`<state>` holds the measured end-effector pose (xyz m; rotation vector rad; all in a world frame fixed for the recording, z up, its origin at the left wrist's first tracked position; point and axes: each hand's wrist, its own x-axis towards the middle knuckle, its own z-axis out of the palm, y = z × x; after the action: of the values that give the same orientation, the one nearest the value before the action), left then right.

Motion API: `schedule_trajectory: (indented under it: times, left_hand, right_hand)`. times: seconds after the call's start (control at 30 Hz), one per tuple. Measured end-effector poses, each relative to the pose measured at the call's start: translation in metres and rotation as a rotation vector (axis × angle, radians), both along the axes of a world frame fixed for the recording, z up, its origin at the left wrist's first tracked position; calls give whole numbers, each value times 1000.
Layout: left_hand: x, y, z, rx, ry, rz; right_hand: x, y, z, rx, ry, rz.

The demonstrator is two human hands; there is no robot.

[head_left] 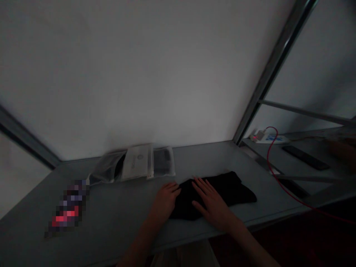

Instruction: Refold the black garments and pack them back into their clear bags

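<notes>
A black cloth (pixel 230 189) lies spread on the grey table (pixel 125 215), near its front edge. My right hand (pixel 213 204) rests flat on the middle of the cloth with its fingers spread. At the cloth's left end is my left hand (pixel 167 198); its fingertips touch the edge, its fingers are bent and lie close together, and whether they pinch the fabric cannot be made out.
Clear zip bags (pixel 137 161) lie along the wall, beside a pixelated item (pixel 68 207) at the left. On the right are a metal post (pixel 267 74), a power strip (pixel 271 139), a red cable (pixel 283 187) and a dark flat object (pixel 306 157). Another person's blurred hand (pixel 343 150) shows at the far right.
</notes>
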<state>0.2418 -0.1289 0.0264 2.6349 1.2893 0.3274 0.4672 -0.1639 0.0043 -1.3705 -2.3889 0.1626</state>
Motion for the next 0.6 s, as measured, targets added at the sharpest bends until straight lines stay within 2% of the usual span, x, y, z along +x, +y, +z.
schedule_trajectory:
  times: [0.23,0.37,0.6]
  left_hand:
    - [-7,-8,-7,5,86,-14]
    - [-14,-17,-7,53,94,-31]
    - [-28,-26,-18,163,157,13]
  right_hand:
    - [-1,1,1,-4,-21,-7]
    - [-16,0,8,15,-17,-58]
    - [-37,-1,11,-53,-51,11]
